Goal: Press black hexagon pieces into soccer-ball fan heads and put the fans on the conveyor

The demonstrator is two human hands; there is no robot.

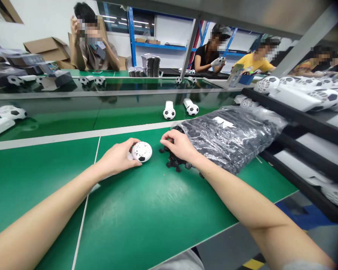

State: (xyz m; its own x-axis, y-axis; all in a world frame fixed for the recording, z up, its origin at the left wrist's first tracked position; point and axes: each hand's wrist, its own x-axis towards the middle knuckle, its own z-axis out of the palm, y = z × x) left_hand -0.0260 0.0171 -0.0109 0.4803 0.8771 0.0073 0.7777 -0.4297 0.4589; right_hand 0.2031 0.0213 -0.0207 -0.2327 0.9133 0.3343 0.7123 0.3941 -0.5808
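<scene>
My left hand point(119, 156) is wrapped round a white football-patterned device point(142, 152) just above the green tabletop point(124, 210). Its round head, with black patches and cut-out openings, faces up and right. To the right, my right hand point(178, 144) is over a small pile of black parts point(176, 162), thumb and fingertips pressed together; whatever may be between them is too small to make out. The black parts lie at the open end of a clear plastic bag point(231, 135) filled with more dark pieces.
Two football-patterned devices point(169, 110) stand on the green belt beyond the table edge, another point(9, 114) at far left. Black trays point(307, 116) of white devices are stacked at right. Several people sit across the line, near cardboard boxes point(47, 48). A metal post point(190, 45) rises ahead.
</scene>
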